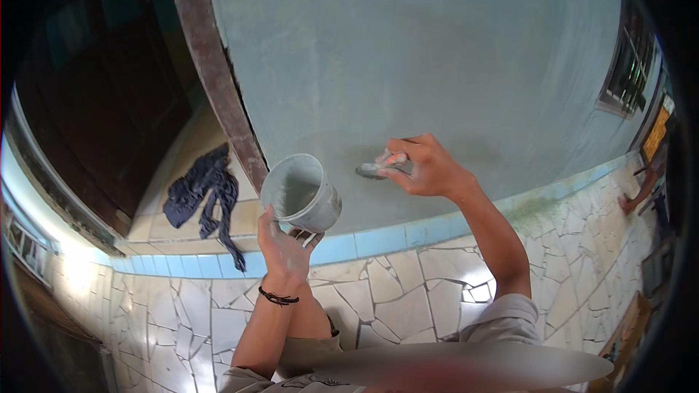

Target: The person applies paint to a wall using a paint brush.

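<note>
My left hand (285,251) is wrapped round the lower side of a pale grey plastic bucket (326,207), tilted so that its mouth shows. Its inner wall is coated with greyish paint, and drips mark the outside. To the right of the bucket, my right hand (426,164) pinches a small paintbrush (371,170), its dark bristles toward the left. Fingers cover most of the brush, and pale paint smears them. Behind both hands stands a grey-blue wall (437,58) with darker, wet-looking patches; whether the bristles touch it I cannot tell.
A dark crumpled cloth (207,189) lies across the doorstep at left, beside a brown door frame (211,51) and a dark door (95,102). Light blue tiles (364,244) edge the wall's foot above a cracked-tile floor (408,306). At far right are a barred window (630,65) and another person's limb (644,185).
</note>
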`<state>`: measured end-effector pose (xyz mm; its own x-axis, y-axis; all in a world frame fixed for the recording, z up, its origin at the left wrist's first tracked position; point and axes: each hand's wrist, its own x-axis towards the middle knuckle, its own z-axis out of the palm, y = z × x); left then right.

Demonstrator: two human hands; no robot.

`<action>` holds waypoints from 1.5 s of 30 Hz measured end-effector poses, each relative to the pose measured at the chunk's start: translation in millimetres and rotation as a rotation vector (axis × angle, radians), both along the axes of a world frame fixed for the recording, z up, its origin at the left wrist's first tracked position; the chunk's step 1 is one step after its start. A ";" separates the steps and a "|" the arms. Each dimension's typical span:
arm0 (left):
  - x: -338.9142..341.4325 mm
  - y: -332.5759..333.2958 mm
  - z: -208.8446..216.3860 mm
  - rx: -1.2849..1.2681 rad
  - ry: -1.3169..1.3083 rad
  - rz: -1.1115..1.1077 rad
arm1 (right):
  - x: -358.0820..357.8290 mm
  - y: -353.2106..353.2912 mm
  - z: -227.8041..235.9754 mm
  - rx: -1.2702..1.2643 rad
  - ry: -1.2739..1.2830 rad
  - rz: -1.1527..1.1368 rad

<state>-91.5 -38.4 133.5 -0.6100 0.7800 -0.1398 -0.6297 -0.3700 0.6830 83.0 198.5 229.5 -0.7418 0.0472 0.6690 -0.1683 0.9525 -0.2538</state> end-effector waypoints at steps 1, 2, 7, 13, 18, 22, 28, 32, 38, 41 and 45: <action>3.6 3.0 -0.8 -0.005 0.041 0.007 | 15.4 0.9 2.8 0.001 0.025 -0.037; 9.2 6.5 -2.5 -0.048 0.055 0.011 | 31.7 2.2 5.1 0.001 0.048 -0.078; 41.4 29.3 -17.3 -0.163 0.206 -0.022 | 124.0 17.2 12.8 -0.075 0.027 -0.186; 99.8 55.7 -50.8 -0.198 0.305 -0.301 | 222.0 28.9 15.5 -0.052 0.018 -0.364; 168.1 66.0 -59.3 -0.436 0.235 -0.718 | 286.1 38.3 10.4 -0.128 0.121 -0.343; 195.9 81.4 -39.1 -0.470 0.237 -0.850 | 319.9 35.6 21.3 -0.117 0.376 -0.303; 191.3 108.1 13.7 -0.361 0.456 -0.943 | 337.5 33.3 20.3 -0.021 0.715 -0.250; 184.7 119.0 37.9 -0.388 0.575 -0.936 | 337.9 36.5 21.9 -0.007 0.866 -0.231; 167.1 132.6 8.8 -0.440 0.609 -0.924 | 333.3 34.4 26.6 -0.014 0.775 -0.232; 165.3 143.5 -9.6 -0.522 0.602 -0.944 | 327.7 36.8 20.8 -0.013 0.722 -0.216; 130.0 164.5 -42.9 -0.538 0.648 -1.109 | 322.7 34.5 20.2 -0.024 0.668 -0.180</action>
